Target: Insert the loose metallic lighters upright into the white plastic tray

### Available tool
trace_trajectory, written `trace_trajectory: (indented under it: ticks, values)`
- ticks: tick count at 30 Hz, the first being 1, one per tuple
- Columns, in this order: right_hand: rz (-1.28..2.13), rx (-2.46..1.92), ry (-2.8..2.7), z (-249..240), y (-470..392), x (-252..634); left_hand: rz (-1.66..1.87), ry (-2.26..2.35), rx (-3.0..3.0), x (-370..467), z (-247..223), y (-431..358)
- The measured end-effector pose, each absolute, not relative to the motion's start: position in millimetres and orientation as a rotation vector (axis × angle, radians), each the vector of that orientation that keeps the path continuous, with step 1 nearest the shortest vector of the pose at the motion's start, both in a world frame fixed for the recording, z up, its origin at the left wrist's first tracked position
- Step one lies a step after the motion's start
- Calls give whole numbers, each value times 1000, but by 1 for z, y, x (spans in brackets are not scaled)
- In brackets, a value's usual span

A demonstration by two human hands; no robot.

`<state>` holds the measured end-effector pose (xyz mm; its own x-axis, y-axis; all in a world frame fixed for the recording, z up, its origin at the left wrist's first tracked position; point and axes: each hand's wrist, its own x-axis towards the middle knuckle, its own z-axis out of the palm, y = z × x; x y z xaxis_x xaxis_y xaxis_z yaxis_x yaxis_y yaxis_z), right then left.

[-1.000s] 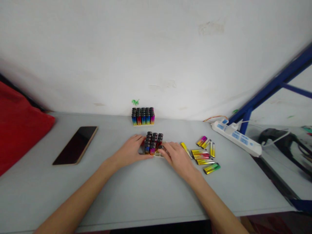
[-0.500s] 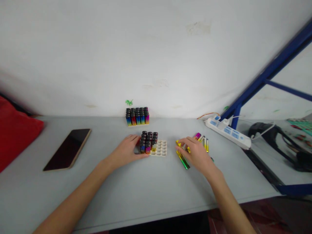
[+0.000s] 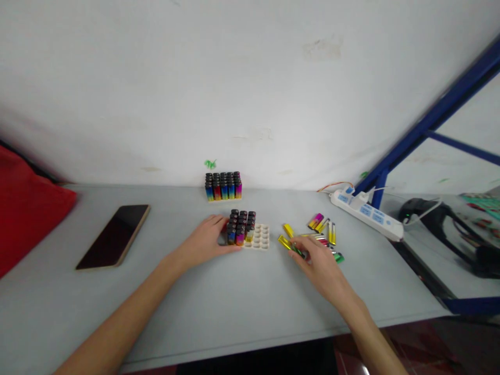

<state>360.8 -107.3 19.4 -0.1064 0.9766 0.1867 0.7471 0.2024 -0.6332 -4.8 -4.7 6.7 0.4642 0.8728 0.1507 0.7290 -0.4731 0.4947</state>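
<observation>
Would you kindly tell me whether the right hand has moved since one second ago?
Yes: judged against the power strip, the right hand has moved rightward, toward the strip, from the pale tray to the loose lighters.

Plain workroom, seemingly: grey table (image 3: pixel 219 307) against scuffed wall (image 3: pixel 187 88), power strip (image 3: pixel 366 214), blue metal frame (image 3: pixel 433 117).

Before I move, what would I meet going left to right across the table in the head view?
Red cloth, dark tablet, left hand, partly filled tray, held yellow lighter, right hand, white power strip, black device.
</observation>
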Motion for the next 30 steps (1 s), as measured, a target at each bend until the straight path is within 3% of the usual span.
trace_trajectory:
  ticks: [4, 9, 16, 23, 30]
  values:
    - [905, -1363, -1482, 25, -84, 356, 576, 1352, 2356, -5, 5, -5]
    - [1140, -1168, -1063, 36, -44, 326, 571, 1341, 2368, -5, 4, -5]
    - [1394, -929, -1288, 46, -11, 285, 577, 1343, 2356, -5, 6, -6]
    - [925, -1277, -1435, 17, -31, 280, 582, 1323, 2352, -5, 9, -8]
    - [956, -1375, -1488, 17, -43, 277, 586, 1328, 2329, -6, 7, -6]
